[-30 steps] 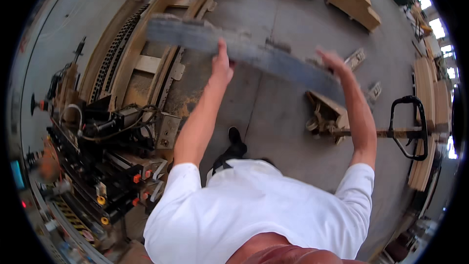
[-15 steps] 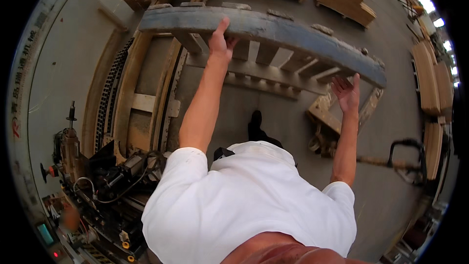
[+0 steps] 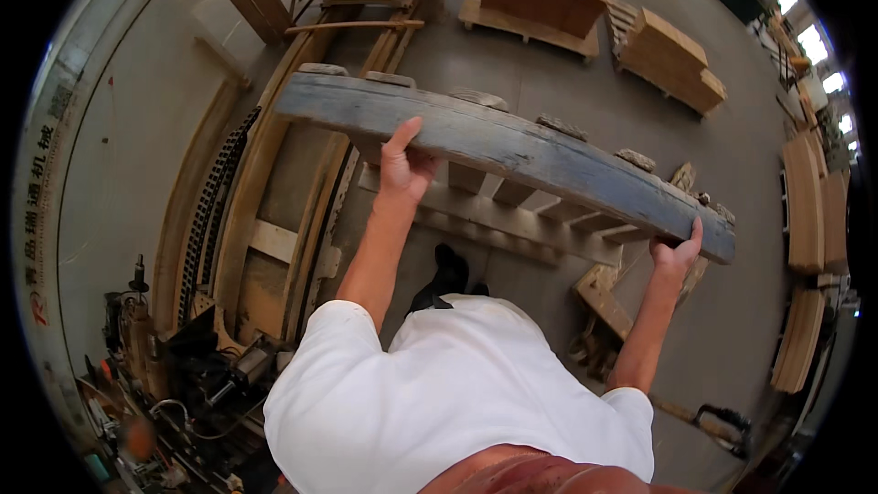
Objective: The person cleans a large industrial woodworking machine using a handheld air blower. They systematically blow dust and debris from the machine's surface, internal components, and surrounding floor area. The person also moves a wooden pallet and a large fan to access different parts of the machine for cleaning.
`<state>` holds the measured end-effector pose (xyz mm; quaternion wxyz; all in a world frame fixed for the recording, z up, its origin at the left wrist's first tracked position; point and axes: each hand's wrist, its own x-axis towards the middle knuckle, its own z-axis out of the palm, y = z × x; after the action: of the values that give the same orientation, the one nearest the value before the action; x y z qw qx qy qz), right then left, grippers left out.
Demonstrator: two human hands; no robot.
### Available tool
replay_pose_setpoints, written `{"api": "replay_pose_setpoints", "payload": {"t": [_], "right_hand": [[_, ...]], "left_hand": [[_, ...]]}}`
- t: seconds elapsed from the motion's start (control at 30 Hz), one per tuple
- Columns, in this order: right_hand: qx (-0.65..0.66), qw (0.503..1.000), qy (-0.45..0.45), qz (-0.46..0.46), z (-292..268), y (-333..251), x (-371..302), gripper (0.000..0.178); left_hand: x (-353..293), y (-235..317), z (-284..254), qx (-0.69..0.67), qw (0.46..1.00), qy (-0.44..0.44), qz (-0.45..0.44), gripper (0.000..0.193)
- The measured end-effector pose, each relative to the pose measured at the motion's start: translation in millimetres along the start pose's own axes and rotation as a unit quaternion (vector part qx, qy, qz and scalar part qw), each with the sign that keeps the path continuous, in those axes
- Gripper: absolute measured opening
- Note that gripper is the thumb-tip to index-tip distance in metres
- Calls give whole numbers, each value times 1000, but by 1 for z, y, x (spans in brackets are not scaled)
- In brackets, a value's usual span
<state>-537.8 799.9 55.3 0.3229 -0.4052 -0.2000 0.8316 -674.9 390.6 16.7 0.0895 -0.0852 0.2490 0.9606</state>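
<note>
We hold a weathered grey wooden pallet (image 3: 512, 151) up in front of us, tilted on edge above the concrete floor (image 3: 567, 82), its slats and blocks showing beneath the top board. Our left hand (image 3: 402, 165) grips the near board, fingers curled under it and thumb pointing up across its face. Our right hand (image 3: 675, 254) clasps the lower right end, fingers wrapped around the edge. To the left lies a long wooden conveyor frame (image 3: 265, 220); beyond, stacks of lumber (image 3: 672, 59) sit on the floor.
</note>
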Motion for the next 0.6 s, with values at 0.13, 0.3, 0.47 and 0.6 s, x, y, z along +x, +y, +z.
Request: {"api": "replay_pose_setpoints", "payload": {"t": [0.13,0.3,0.47,0.6], "right_hand": [[-16,999,-51,8,80,25,20,44],[-40,981,-180,54,190,64,43,39],[-85,956,-247,130,324,129,52,37],[-134,930,-295,171,415,173,108,36]], "left_hand": [[69,36,6,-8,1000,16,13,43],[108,95,0,-34,997,39,62,42],[131,140,-9,-64,980,93,163,47],[148,153,16,-76,961,131,232,45]]}}
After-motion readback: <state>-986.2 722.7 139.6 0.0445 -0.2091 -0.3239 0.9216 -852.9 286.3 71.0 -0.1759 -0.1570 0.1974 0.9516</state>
